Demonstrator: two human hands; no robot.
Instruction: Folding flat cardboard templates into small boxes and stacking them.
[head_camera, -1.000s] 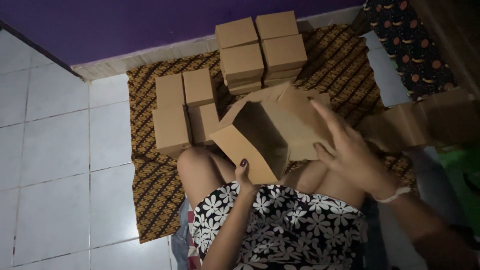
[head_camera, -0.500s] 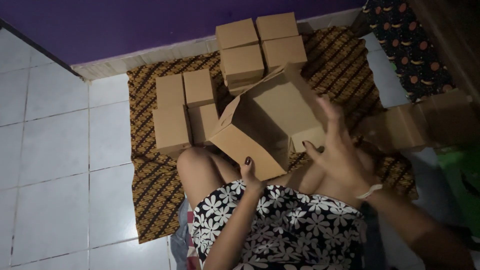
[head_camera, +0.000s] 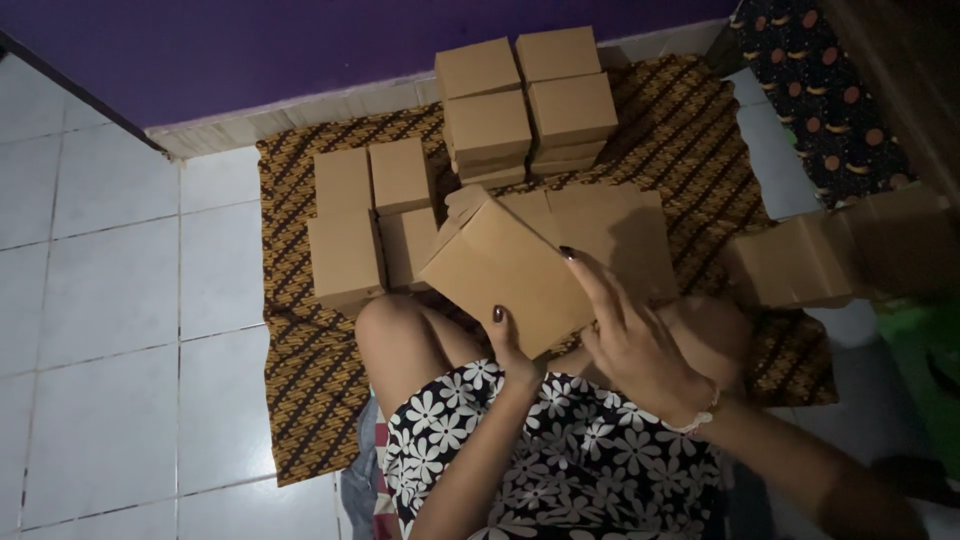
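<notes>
I hold a brown cardboard box (head_camera: 505, 265) above my knees, its closed broad face turned up and tilted. My left hand (head_camera: 512, 345) grips its near edge from below, thumb on the face. My right hand (head_camera: 630, 335) rests on the box's right side, fingers spread over it. Just behind the box lie flat cardboard sheets (head_camera: 610, 225).
Finished boxes stand on a patterned brown cloth (head_camera: 300, 350): a low group (head_camera: 365, 215) at the left and a taller stack (head_camera: 525, 105) near the purple wall. More cardboard pieces (head_camera: 840, 255) lie at the right. White floor tiles (head_camera: 110, 330) spread to the left.
The box was open toward me a second ago. It has been turned and closed, and now shows a flat shut face. My right hand slid onto its right side.
</notes>
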